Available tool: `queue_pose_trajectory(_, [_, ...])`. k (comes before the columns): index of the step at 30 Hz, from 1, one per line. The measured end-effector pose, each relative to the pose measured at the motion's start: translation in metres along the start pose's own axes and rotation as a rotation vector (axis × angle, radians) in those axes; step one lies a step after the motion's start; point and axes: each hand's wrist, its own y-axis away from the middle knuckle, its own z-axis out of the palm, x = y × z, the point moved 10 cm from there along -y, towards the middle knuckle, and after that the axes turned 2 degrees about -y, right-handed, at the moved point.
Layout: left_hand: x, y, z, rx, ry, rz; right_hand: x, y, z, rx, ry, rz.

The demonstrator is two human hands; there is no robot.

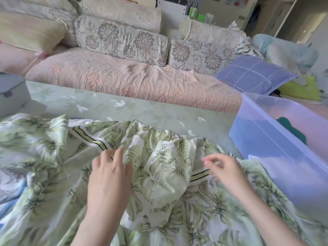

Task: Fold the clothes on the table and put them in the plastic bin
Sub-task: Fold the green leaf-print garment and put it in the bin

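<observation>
A big green and white leaf-print garment (159, 166) lies crumpled over the near half of the table (124, 105). It has white bands with black and yellow stripes. My left hand (110, 173) lies flat on the cloth, fingers straight, near the upper striped band (92, 139). My right hand (225, 171) hovers over the other striped band (199, 175), fingers loosely bent and blurred; nothing is plainly held. The clear plastic bin (276, 150) stands at the right of the table with something dark green inside.
A grey box (12, 95) sits at the table's far left corner. Behind the table runs a sofa (124, 80) with floral cushions, a blue checked pillow (253, 73) and piled bedding at its right end. Blue cloth (7, 208) shows at the left edge.
</observation>
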Motion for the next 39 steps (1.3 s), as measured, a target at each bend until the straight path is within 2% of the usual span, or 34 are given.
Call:
queue_pose_trajectory(2, [0.022, -0.003, 0.011, -0.019, 0.063, 0.168, 0.017, -0.046, -0.013, 0.079, 0.071, -0.014])
queue_pose_trajectory(5, [0.061, 0.014, 0.048, -0.281, 0.044, 0.485, 0.041, -0.105, -0.003, 0.021, 0.204, 0.005])
queue_pose_trajectory(6, [0.066, 0.023, 0.06, -0.368, 0.029, 0.522, 0.048, -0.12, 0.004, -0.014, 0.252, 0.027])
queue_pose_trajectory(10, [0.049, 0.046, 0.106, -0.602, -0.103, 0.469, 0.073, -0.157, 0.028, -0.132, 0.334, 0.136])
queue_pose_trajectory(13, [0.033, 0.052, 0.123, -0.705, -0.175, 0.427, 0.081, -0.169, 0.029, -0.062, 0.399, 0.146])
queue_pose_trajectory(16, [0.033, 0.05, 0.121, -0.686, -0.161, 0.419, 0.081, -0.172, 0.027, -0.033, 0.411, 0.132])
queue_pose_trajectory(18, [0.037, 0.048, 0.12, -0.654, -0.16, 0.414, 0.079, -0.175, 0.017, 0.001, 0.318, 0.104])
queue_pose_trajectory(21, [0.041, 0.041, 0.114, -0.558, -0.142, 0.365, 0.065, -0.185, -0.014, 0.158, 0.212, 0.043])
queue_pose_trajectory(23, [0.047, 0.035, 0.113, -0.454, -0.206, 0.408, 0.051, -0.193, -0.028, 0.237, 0.29, -0.011])
queue_pose_trajectory(25, [0.043, 0.035, 0.121, -0.475, -0.187, 0.371, 0.04, -0.202, -0.029, 0.246, 0.376, -0.056])
queue_pose_trajectory(29, [0.047, 0.036, 0.122, -0.339, -0.189, 0.457, 0.026, -0.22, -0.016, 0.259, 0.367, -0.079])
queue_pose_trajectory(31, [0.052, 0.033, 0.116, -0.25, -0.179, 0.499, 0.032, -0.227, -0.004, 0.22, 0.36, -0.043])
queue_pose_trajectory(33, [0.057, 0.028, 0.105, -0.192, -0.145, 0.531, 0.051, -0.228, 0.015, 0.079, 0.465, 0.057])
queue_pose_trajectory(35, [0.056, 0.025, 0.092, -0.133, -0.123, 0.506, 0.066, -0.229, 0.018, 0.024, 0.504, 0.158])
queue_pose_trajectory(37, [0.045, 0.022, 0.086, -0.122, -0.173, 0.418, 0.044, -0.23, 0.018, 0.05, 0.395, 0.11])
queue_pose_trajectory(39, [0.03, 0.022, 0.086, -0.142, -0.218, 0.318, 0.001, -0.23, 0.044, -0.053, 0.231, -0.007])
